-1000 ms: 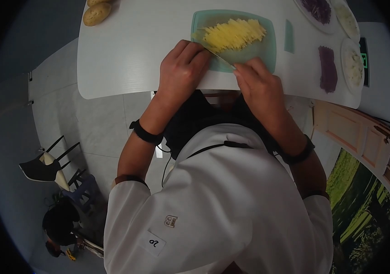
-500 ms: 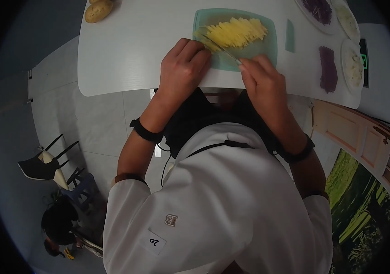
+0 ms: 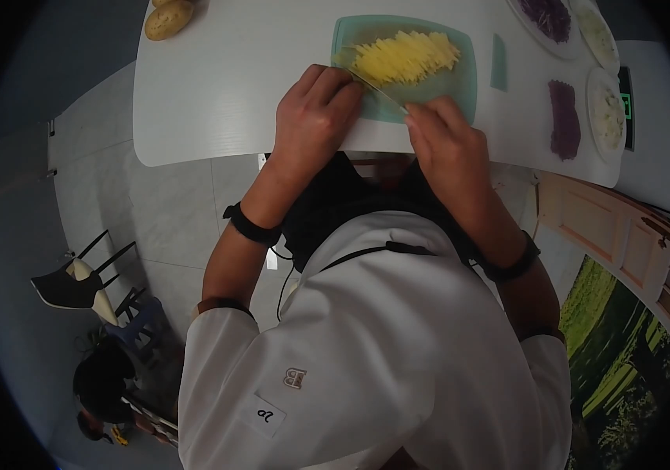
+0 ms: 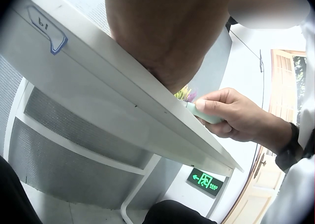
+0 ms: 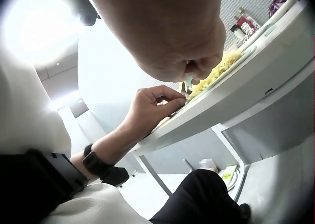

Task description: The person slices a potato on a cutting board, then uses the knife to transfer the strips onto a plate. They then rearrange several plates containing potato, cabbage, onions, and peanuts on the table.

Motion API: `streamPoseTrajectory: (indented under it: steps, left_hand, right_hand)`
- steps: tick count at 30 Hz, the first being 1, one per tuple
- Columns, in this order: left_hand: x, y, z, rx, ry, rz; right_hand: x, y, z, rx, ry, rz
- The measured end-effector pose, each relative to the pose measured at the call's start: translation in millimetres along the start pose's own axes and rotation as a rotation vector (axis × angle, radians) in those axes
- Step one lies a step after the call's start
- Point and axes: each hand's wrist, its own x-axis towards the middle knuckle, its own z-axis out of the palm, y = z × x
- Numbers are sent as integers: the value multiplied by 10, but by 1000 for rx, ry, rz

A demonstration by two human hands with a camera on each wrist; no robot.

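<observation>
Head view: high, facing down past white shirt to table. Left-wrist view: close, low beside table, facing right hand. Right-wrist view: close, facing left hand. Both wrist views share yellow shreds.

In the head view, the left hand covers its own fingertips, a corner of the board and most of the slices beneath. The right hand hides the handle of the knife; its tip is lost beside the left fingers. The top edge cuts off the rear potato, the purple shreds' plate and the desk. From the left wrist, the forearm masks most shreds. From the right wrist, labels on the bottles are too small to read.
</observation>
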Motion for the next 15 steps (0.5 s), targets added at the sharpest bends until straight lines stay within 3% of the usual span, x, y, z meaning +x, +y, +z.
streamPoseTrajectory:
  steps: [15]
  left_hand:
    - [-8,12,-29,14,-64,-27]
  right_hand:
    - [-8,-7,49,-42,2,-1]
